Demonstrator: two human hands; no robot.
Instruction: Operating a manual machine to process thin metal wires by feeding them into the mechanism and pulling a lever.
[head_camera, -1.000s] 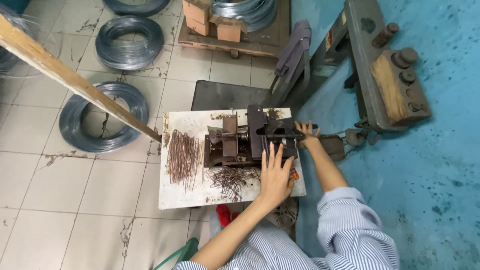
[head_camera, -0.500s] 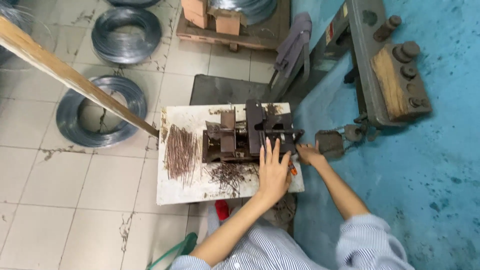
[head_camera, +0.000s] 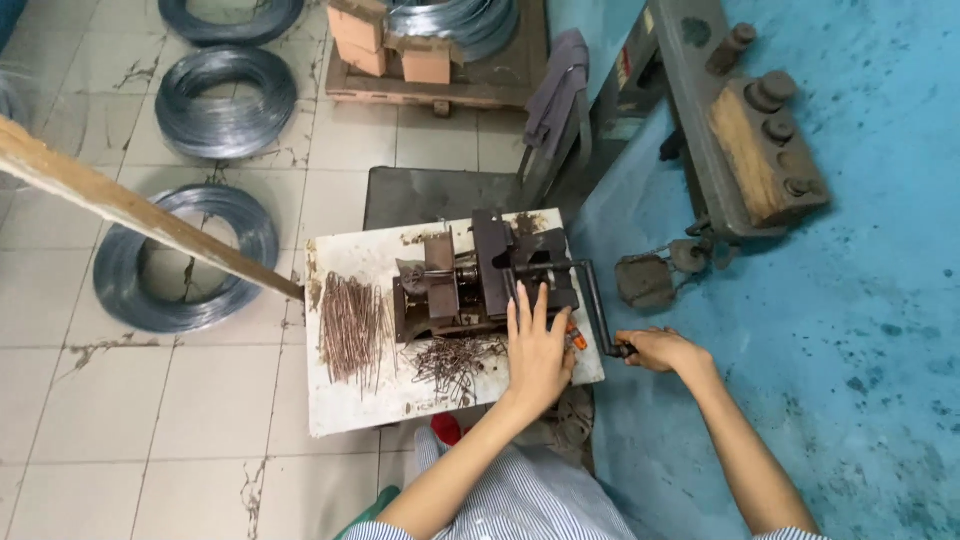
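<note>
Under the left hand (head_camera: 537, 350), laid flat with fingers spread, sits the near edge of a dark metal bending jig (head_camera: 480, 285) on the white bench (head_camera: 350, 400); palm presses the jig base, holding nothing; right hand (head_camera: 662, 350) is closed round the end of the crank handle (head_camera: 595, 305), which runs from the jig's far side back to that fist, off the bench edge; left of the left hand, touching the jig's near side, a tangled heap of bent wire pieces (head_camera: 455, 358); further left, a tidy bundle of straight wire rods (head_camera: 350, 325); judged progress: a share of the rods is already bent, the larger straight bundle is left; whether a rod sits in the jig now cannot be told; beyond, wire coils (head_camera: 185, 258) on the tiled floor
</note>
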